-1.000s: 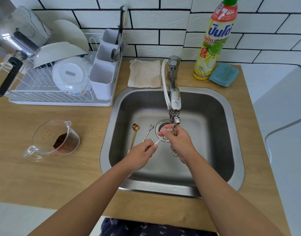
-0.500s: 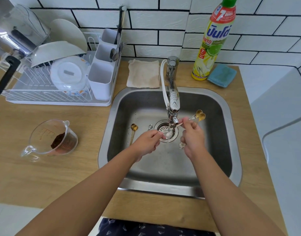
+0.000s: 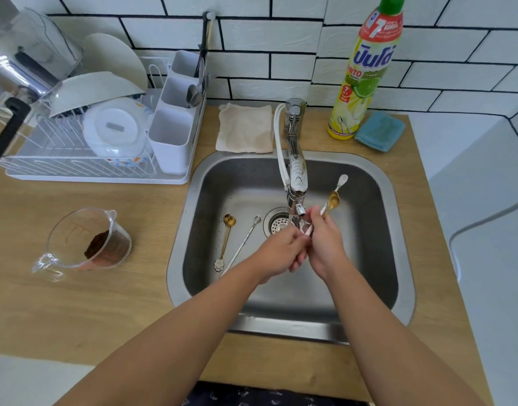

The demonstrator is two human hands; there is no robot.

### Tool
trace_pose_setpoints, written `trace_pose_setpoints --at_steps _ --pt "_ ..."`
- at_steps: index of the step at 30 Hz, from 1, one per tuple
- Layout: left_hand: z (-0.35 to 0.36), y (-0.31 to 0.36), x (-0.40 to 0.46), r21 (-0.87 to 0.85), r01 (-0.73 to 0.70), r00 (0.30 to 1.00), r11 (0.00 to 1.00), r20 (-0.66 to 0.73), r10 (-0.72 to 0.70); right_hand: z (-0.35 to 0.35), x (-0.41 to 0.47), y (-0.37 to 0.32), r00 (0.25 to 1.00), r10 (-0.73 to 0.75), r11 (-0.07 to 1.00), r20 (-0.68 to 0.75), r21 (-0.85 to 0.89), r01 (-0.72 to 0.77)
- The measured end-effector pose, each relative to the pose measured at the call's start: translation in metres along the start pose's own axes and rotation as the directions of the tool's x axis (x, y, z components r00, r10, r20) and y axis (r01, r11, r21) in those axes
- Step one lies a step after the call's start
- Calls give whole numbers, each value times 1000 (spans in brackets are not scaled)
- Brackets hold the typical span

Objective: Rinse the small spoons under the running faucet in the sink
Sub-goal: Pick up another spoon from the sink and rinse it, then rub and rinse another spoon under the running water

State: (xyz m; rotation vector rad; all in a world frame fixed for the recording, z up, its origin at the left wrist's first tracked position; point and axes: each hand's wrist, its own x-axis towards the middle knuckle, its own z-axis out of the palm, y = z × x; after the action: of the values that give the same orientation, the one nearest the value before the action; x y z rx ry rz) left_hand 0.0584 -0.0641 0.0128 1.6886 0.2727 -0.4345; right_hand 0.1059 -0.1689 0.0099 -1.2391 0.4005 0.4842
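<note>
Both hands meet right under the faucet (image 3: pixel 295 183) spout, over the drain (image 3: pixel 276 224). The right hand (image 3: pixel 325 244) has its fingers curled round the handles of two spoons: a gold spoon (image 3: pixel 333 199) and a white spoon (image 3: pixel 342 180) whose bowls stick up and away past its fingertips, out of the spot under the spout. The left hand (image 3: pixel 281 250) is pressed close against the right, fingers bent toward the handle ends; whether it actually grips them I cannot tell. Left of the left hand's fingers, two more lie on the sink (image 3: pixel 369 177) floor, well apart from both hands: a second gold spoon (image 3: pixel 226 238) and a silver spoon (image 3: pixel 246 240).

It looks like the rinse is mid-way, with the handles being rubbed. Next, I'd guess, the held pair needs setting aside and the two lying ones fetching up under the spout.
</note>
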Motion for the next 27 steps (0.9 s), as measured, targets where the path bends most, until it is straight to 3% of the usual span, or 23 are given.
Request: trace_pose_setpoints --at_steps 4,7,11,16,23,27 --pt "-2 -14 -2 123 36 999 992 -33 -33 2 3 1 999 -13 985 -33 171 18" --pt "-28 -43 -2 323 145 988 935 -107 -116 -7 7 -3 999 -28 970 -21 240 32" --pt "-70 -85 10 679 340 925 650 -367 -100 -18 9 -2 1000 -20 963 7 268 17" --pt "-76 -97 22 787 371 926 492 -357 -127 -20 8 3 997 80 941 6 328 -78" --pt "-76 -96 33 753 354 934 555 -258 -245 -24 8 9 994 107 952 -6 288 -101" --pt "-69 -85 29 768 243 968 593 -153 -199 -26 9 11 995 101 963 -6 251 -97"
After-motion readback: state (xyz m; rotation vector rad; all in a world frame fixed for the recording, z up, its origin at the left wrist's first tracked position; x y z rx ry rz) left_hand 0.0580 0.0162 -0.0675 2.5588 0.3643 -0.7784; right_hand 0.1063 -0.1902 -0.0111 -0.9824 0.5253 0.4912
